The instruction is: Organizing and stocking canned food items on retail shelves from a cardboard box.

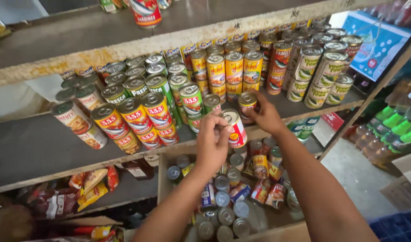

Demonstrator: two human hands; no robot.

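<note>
Left hand (pixel 213 140) is up at shelf edge, fingers curled tight round a red-labelled round metal tin (pixel 235 128), tilted, silver lid facing up-left. Right hand (pixel 264 115) is just beside it, fingertips pinched on a small dark-labelled round metal tin (pixel 247 104) that sits upright at the front of the grey shelf board (pixel 30 145). The two tins are near each other, nearly touching; can't tell if they do.

Behind & to the left: a row of red-and-yellow labelled tins (pixel 136 117) stacked two high, then green-labelled tins (pixel 163 87). Further back, yellow-and-orange labelled tins (pixel 234 69), and to the right white-and-green labelled tins (pixel 322 71).

Below the hands, an open cardboard box (pixel 163 177) w/ loose mixed tins (pixel 234 197), some upright, some on their sides. Lower left, snack packets in orange & red foil (pixel 91 183) on the shelf under.
</note>
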